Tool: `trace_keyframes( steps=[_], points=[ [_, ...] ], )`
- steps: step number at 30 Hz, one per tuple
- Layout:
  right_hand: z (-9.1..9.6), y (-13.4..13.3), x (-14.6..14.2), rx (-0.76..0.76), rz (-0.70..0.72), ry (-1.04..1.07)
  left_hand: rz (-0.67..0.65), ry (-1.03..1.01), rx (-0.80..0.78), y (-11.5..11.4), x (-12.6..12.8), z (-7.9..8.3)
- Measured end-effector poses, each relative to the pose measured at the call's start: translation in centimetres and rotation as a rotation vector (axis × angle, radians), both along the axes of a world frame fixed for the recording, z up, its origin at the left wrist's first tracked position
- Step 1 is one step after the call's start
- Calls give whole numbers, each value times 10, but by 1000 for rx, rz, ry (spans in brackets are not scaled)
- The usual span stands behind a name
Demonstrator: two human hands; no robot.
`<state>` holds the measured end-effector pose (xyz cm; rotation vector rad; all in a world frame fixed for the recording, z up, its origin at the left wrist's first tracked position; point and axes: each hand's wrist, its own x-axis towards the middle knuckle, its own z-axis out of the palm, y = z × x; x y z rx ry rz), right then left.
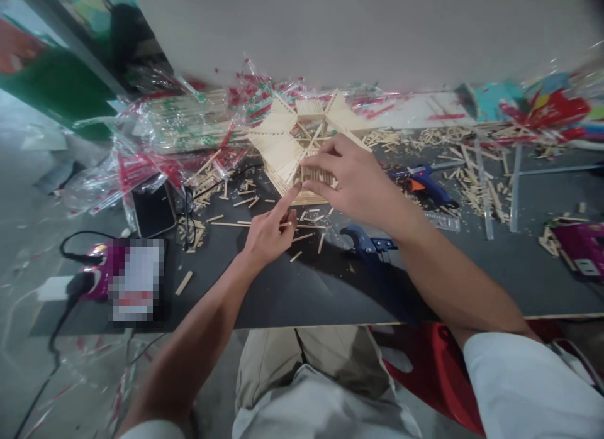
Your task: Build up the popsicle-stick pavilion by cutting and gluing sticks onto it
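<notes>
The stick model (pixel 287 143) stands upright at the far middle of the bench (pixel 472 282). Its roof panels fan outward, its wider span runs left to right, and its slatted front wall faces you. Your right hand (pixel 358 184) comes in from the right, palm down, with fingers (pixel 325 162) and thumb pinched on that front wall. Your left hand (pixel 268 234) sits low just before the model, index finger stretched to its base and the rest curled. Whether they hold a stick, you cannot tell. Loose sticks (pixel 236 203) lie around, and a glue gun (pixel 427 181) lies to the right.
</notes>
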<state>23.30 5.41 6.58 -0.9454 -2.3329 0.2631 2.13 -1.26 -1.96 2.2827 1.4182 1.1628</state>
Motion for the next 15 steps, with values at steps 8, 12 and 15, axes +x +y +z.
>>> trace_keyframes(
  steps=[8, 12, 15],
  points=[
    [2, -2, 0, 22, 27, -61, -22, -14, 4, -1, 1, 1],
    [10, -6, 2, 21, 78, -148, -45, -25, 9, 0, 0, 1],
    [15, -11, 2, -1, 88, -191, -51, -32, 33, 0, 0, 0]
  ],
)
